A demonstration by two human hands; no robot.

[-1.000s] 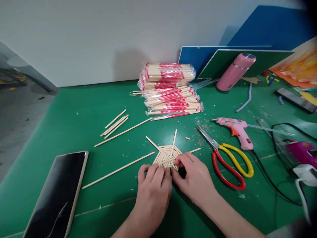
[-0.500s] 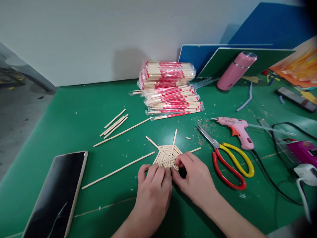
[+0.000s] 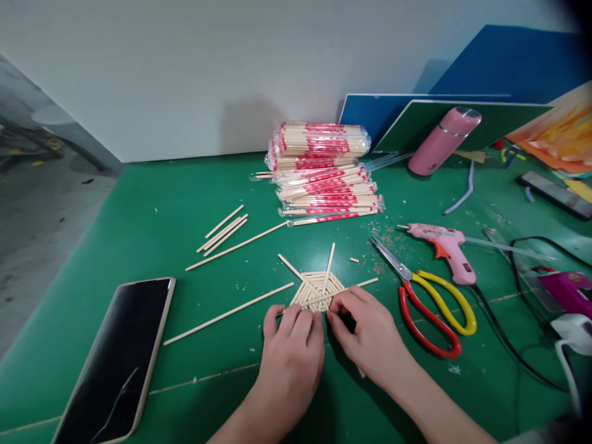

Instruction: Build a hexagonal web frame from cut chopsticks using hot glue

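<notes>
A flat pentagon-like piece made of layered chopsticks (image 3: 311, 285) lies on the green table, with several stick ends jutting out around it. My left hand (image 3: 292, 351) presses its curled fingers on the near left edge of this piece, fingertips partly hiding it. At the near right edge, my right hand (image 3: 365, 320) pinches a chopstick between thumb and forefinger; a stick end (image 3: 361, 372) shows below that palm. One long loose chopstick (image 3: 229, 313) lies left of the piece. Short cut sticks (image 3: 225, 233) rest farther back beside another long chopstick (image 3: 238, 245).
Scissors (image 3: 411, 277) and a pink glue gun (image 3: 441, 240) with a cord lie to the right. Wrapped chopsticks (image 3: 328, 166) are piled at the back near a pink flask (image 3: 444, 142). A phone (image 3: 115, 357) lies front left. Boards (image 3: 462, 123) lean behind.
The camera view has shifted slightly, so everything sits a little farther right. My right fingers have moved slightly toward me along the piece's near edge, and a stick end now shows below that hand.
</notes>
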